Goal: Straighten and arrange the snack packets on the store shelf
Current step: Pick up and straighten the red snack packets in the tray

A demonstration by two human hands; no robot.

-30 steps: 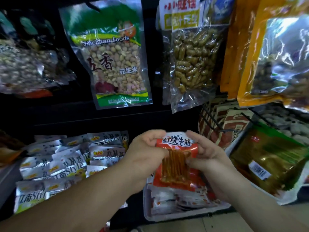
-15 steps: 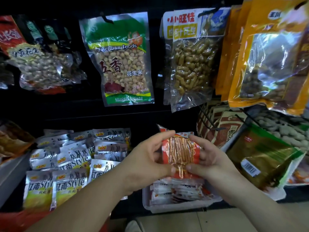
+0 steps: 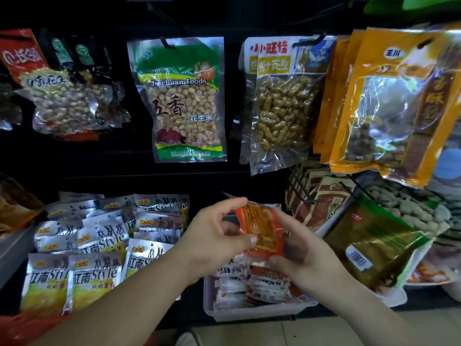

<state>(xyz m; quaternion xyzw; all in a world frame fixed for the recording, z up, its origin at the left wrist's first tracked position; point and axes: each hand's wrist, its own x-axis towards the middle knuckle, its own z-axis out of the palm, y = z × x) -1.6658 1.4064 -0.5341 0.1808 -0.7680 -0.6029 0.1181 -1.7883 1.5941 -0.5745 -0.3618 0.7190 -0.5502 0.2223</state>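
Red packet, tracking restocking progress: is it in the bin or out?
Out. The left hand and right hand hold the red packet above the white bin.

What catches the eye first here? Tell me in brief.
First, the two hands at lower centre: the left hand and right hand hold a red snack packet above a clear tub of similar packets. Next come the big green bag of peanuts hanging at top centre and the silver packets spread at lower left.
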